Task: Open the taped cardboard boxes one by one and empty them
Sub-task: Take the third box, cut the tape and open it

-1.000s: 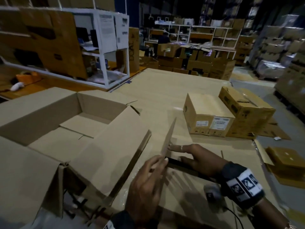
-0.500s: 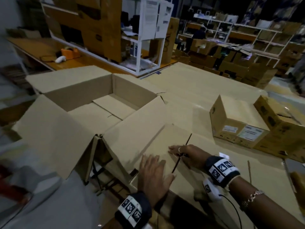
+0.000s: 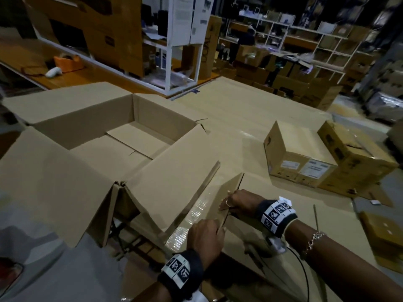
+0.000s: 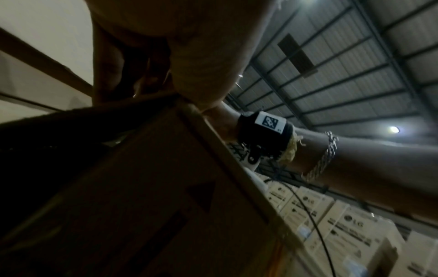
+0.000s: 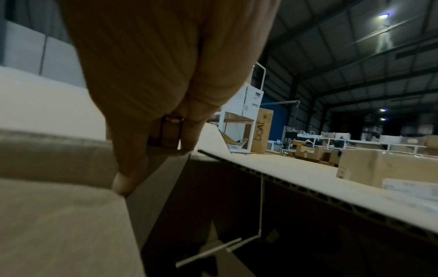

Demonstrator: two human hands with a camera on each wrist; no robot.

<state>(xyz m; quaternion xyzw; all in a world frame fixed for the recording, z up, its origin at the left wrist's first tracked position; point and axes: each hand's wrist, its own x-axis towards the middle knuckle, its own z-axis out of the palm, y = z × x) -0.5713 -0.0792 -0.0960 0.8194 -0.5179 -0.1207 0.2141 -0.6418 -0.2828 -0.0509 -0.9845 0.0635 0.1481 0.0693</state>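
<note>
A big cardboard box lies right in front of me, and its left top flap [image 3: 229,192] stands half raised along the middle seam. My left hand [image 3: 206,236] curls its fingers round the flap's near edge. My right hand [image 3: 237,201], with a ring, pinches the same edge farther along. In the right wrist view the fingers [image 5: 132,168] fold over the flap [image 5: 59,224], while the other flap [image 5: 308,178] lies flat beside a dark gap. The left wrist view shows fingers [image 4: 109,71] hooked over the cardboard edge [image 4: 123,105]. The box's contents are hidden.
A large open, empty box [image 3: 157,110] stands at the left, its flaps spread out. Two small closed boxes [image 3: 298,158] [image 3: 357,158] sit on the cardboard-covered surface at the right. White shelving [image 3: 181,62] and stacked cartons fill the background.
The flap stood upright a second ago, lay nearly flat under my left palm half a second ago, and is now lifted again with both hands gripping its edge.
</note>
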